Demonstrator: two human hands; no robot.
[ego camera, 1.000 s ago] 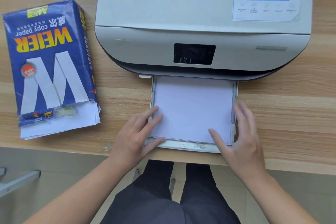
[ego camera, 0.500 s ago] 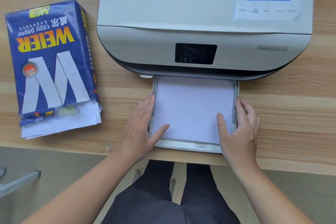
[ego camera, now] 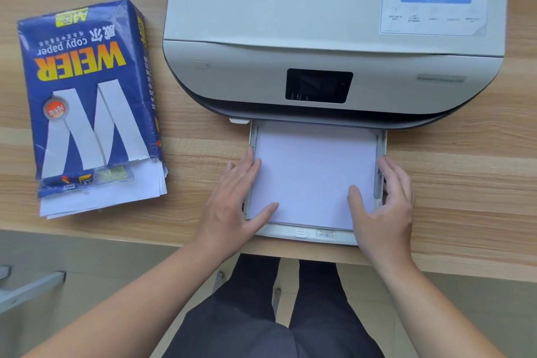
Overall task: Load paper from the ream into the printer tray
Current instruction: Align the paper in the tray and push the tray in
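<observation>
The grey printer [ego camera: 319,23] stands at the back of the wooden desk, its paper tray [ego camera: 290,234] pulled out toward me. A stack of white paper [ego camera: 313,171] lies flat in the tray. My left hand [ego camera: 235,200] lies flat along the tray's left wall, with its thumb on the paper's near left corner. My right hand [ego camera: 383,206] curls its fingers over the tray's right wall, with its thumb pressed on the paper. The blue ream [ego camera: 87,96] lies to the left, open at its near end, with white sheets [ego camera: 110,197] sticking out.
The desk's front edge [ego camera: 116,237] runs just below the tray. Bare wood lies between the ream and the tray and to the printer's right. My legs in dark trousers [ego camera: 276,328] are under the desk.
Both hands slid forward along the tray's sides. My right hand went from lying flat at the near right corner to curling over the right wall. The paper stayed in the tray.
</observation>
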